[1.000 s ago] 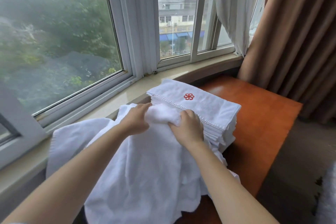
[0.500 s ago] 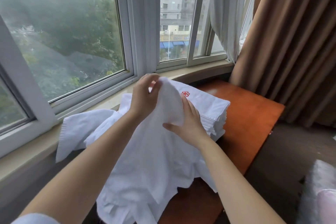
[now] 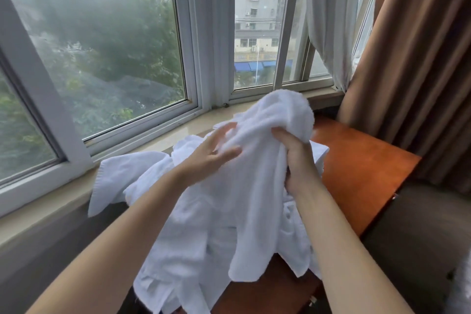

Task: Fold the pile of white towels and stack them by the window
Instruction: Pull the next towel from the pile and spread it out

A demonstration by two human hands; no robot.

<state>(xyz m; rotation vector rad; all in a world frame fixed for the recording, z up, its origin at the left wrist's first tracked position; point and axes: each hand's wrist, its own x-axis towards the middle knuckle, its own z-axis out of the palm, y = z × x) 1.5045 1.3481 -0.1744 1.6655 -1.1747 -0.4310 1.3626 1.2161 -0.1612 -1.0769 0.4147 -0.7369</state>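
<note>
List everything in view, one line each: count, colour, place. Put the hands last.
lifted towel: one, white, held up above the pile
loose towel pile: count unclear, white, on the table and sill
folded stack: one, white, mostly hidden behind the lifted towel
table: one, orange-brown wood, under the towels
window sill: one, beige, below the window
sheer curtain: one, white, right of the window
heavy curtain: one, brown, far right
left hand: fingers spread against the lifted towel
right hand: grips the lifted towel

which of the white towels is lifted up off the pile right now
The towel gripped in the right hand, bunched up at window-sill height with the left hand against it. The other towels lie loose below on the table.
</note>
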